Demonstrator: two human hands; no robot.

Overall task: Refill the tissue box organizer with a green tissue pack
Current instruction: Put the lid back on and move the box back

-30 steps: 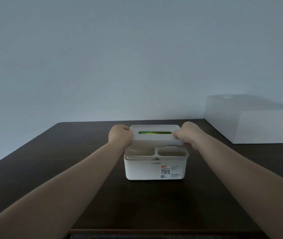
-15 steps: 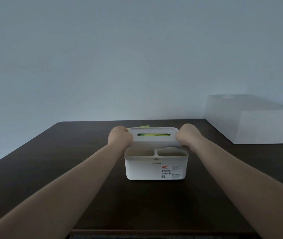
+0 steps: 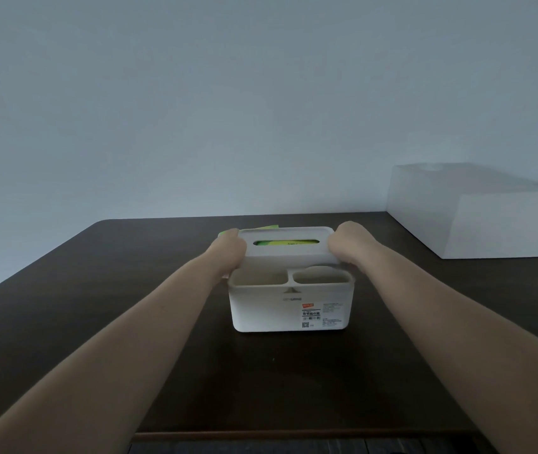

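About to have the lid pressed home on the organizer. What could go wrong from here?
1. Green tissue pack pokes out past the lid's far left edge; it may get pinched and keep the lid from seating.
2. Both hands, left hand and right hand, push at the rear of the organizer; it could tip or slide.

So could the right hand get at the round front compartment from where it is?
Probably yes: the right hand sits just behind the round compartment, whose mouth is open and uncovered. It is gripping the lid though, so it must let go first.
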